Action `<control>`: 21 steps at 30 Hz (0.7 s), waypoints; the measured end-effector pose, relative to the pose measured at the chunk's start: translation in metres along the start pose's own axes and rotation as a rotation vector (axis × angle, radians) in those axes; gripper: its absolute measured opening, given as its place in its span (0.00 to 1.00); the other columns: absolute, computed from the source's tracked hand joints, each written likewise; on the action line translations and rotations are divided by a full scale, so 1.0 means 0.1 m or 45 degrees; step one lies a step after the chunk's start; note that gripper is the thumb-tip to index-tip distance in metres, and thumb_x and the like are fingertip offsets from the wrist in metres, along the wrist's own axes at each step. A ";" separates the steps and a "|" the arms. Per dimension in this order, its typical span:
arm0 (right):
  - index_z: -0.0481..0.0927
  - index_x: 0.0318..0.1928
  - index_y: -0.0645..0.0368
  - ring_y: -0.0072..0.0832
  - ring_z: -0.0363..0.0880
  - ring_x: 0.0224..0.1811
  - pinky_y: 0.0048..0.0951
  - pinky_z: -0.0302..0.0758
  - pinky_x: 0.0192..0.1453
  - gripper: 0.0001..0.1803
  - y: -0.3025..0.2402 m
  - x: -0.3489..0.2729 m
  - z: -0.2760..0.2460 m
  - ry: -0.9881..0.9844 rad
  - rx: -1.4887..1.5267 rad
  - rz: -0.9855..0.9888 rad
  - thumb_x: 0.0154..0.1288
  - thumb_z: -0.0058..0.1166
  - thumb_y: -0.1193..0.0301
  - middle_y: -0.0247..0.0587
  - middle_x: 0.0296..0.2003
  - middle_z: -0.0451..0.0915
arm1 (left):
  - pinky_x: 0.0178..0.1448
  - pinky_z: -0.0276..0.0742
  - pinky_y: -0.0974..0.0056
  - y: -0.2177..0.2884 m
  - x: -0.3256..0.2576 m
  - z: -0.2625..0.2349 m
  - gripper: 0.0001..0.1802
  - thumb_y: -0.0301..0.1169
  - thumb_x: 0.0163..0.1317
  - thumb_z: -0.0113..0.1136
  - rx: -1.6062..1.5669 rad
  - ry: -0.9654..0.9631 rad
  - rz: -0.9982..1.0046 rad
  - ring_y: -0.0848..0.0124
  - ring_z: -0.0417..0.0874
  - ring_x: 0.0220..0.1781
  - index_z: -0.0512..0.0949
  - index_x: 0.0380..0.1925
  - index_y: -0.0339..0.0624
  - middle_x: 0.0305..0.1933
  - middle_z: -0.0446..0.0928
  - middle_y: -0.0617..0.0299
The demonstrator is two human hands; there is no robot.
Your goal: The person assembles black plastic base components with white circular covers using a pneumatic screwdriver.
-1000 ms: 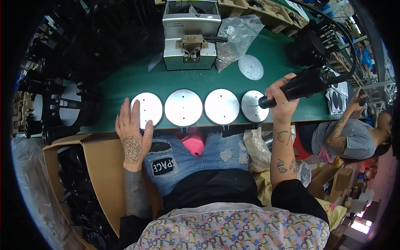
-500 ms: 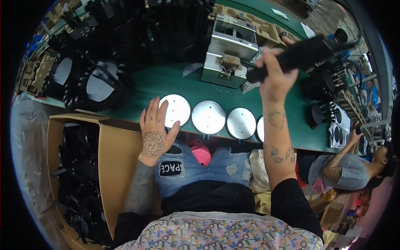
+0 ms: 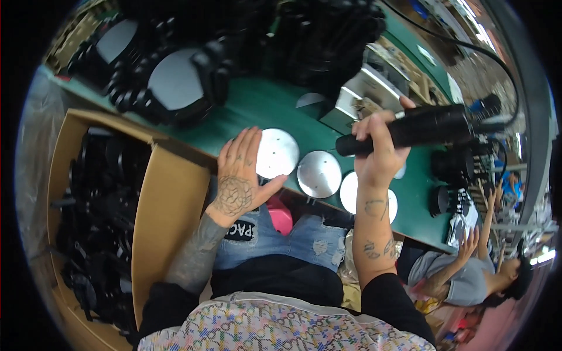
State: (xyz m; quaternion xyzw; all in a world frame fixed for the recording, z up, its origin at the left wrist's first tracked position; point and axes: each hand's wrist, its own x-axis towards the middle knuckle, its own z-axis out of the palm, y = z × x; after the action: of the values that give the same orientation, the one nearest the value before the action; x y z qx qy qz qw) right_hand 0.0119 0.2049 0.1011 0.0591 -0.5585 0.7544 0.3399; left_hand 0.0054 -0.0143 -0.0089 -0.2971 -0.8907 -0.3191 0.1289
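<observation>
Silvery round metal disc appears steadied by the spread left hand; black cylindrical driver, clasped by the right hand at three o'clock, should next be aligned.

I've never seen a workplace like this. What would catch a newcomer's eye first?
Probably the bright round metal discs lined up along the near edge of the green bench, with the left hand at the leftmost one. Next comes the bulky black tool gripped in the right hand over the bench. At the left, an open cardboard box full of black parts stands out too.
</observation>
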 end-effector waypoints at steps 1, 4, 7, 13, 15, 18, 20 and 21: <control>0.59 0.67 0.63 0.24 0.76 0.25 0.28 0.76 0.34 0.35 0.01 -0.10 0.11 -0.055 0.030 -0.006 0.62 0.59 0.84 0.37 0.29 0.77 | 0.77 0.50 0.46 0.02 0.03 -0.01 0.52 0.52 0.52 0.70 -0.027 -0.006 -0.005 0.50 0.61 0.76 0.61 0.69 0.30 0.71 0.65 0.44; 0.61 0.64 0.62 0.19 0.75 0.27 0.21 0.73 0.35 0.34 0.21 -0.26 0.38 -0.240 -0.102 0.042 0.59 0.60 0.88 0.34 0.29 0.77 | 0.78 0.50 0.46 0.02 0.04 -0.01 0.54 0.55 0.51 0.70 -0.036 -0.014 -0.025 0.51 0.61 0.76 0.60 0.70 0.31 0.72 0.64 0.44; 0.63 0.62 0.61 0.16 0.74 0.28 0.19 0.71 0.35 0.32 0.44 -0.34 0.58 -0.251 -0.047 0.156 0.60 0.61 0.87 0.33 0.28 0.77 | 0.77 0.51 0.46 0.01 0.01 -0.01 0.54 0.55 0.50 0.70 -0.050 -0.012 -0.052 0.51 0.62 0.76 0.61 0.70 0.32 0.71 0.64 0.45; 0.66 0.57 0.60 0.18 0.75 0.29 0.21 0.73 0.36 0.27 0.59 -0.37 0.55 -0.261 -0.186 0.257 0.60 0.63 0.84 0.32 0.29 0.76 | 0.77 0.52 0.46 0.03 0.00 -0.01 0.55 0.54 0.49 0.71 -0.087 -0.008 -0.047 0.51 0.62 0.76 0.61 0.70 0.32 0.71 0.65 0.45; 0.65 0.56 0.59 0.19 0.75 0.28 0.23 0.74 0.35 0.26 0.57 -0.33 0.58 -0.304 -0.251 0.269 0.60 0.61 0.85 0.33 0.28 0.76 | 0.78 0.52 0.46 0.03 0.04 -0.01 0.55 0.54 0.48 0.72 -0.042 -0.010 -0.054 0.51 0.62 0.76 0.61 0.70 0.32 0.71 0.65 0.45; 0.66 0.55 0.60 0.18 0.75 0.26 0.22 0.73 0.32 0.26 0.60 -0.34 0.62 -0.318 -0.273 0.232 0.60 0.62 0.84 0.32 0.29 0.77 | 0.78 0.51 0.44 0.03 0.04 0.00 0.57 0.54 0.46 0.74 -0.049 -0.031 -0.052 0.52 0.61 0.76 0.59 0.71 0.35 0.72 0.63 0.45; 0.66 0.57 0.60 0.18 0.75 0.27 0.22 0.73 0.32 0.27 0.56 -0.33 0.61 -0.256 -0.253 0.261 0.60 0.63 0.84 0.32 0.29 0.77 | 0.78 0.50 0.43 0.08 0.08 -0.05 0.58 0.54 0.45 0.75 -0.069 -0.074 -0.061 0.53 0.60 0.77 0.59 0.71 0.36 0.73 0.61 0.45; 0.66 0.58 0.60 0.18 0.75 0.27 0.22 0.73 0.32 0.28 0.54 -0.30 0.62 -0.205 -0.222 0.308 0.60 0.63 0.83 0.32 0.29 0.77 | 0.78 0.50 0.43 0.11 0.11 -0.08 0.59 0.53 0.44 0.75 -0.077 -0.087 -0.074 0.53 0.59 0.78 0.58 0.72 0.37 0.74 0.60 0.45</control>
State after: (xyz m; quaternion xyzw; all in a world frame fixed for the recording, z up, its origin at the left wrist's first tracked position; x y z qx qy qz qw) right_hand -0.0141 0.1290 0.0663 0.0221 -0.6502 0.7314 0.2045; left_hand 0.0040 -0.0075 0.0076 -0.2856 -0.8928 -0.3391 0.0800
